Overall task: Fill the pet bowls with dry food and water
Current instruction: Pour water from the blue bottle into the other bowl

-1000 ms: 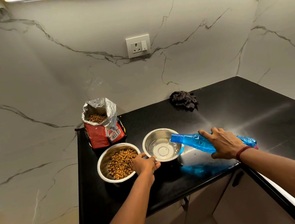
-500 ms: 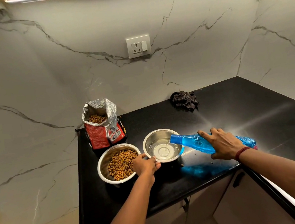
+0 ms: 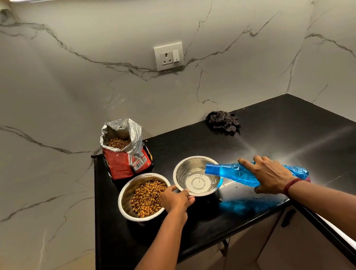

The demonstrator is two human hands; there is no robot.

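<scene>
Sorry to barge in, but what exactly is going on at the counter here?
A person is filling pet bowls. The right hand holds a tilted blue bottle, and a thin stream of water runs into the right bowl, which has only a shallow pool so far. The left hand grips that bowl's near rim. The left bowl already holds kibble, with the open bag upright behind it. A dark cloth lies at the back of the counter.

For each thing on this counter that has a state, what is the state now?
kibble bowl: upright, holds kibble.
water bowl: upright, partly filled, water streaming in.
blue bottle: uncapped, tipped, pouring.
kibble bag: open, standing.
cloth: crumpled.
left hand: grips water bowl's rim.
right hand: holds blue bottle.
</scene>
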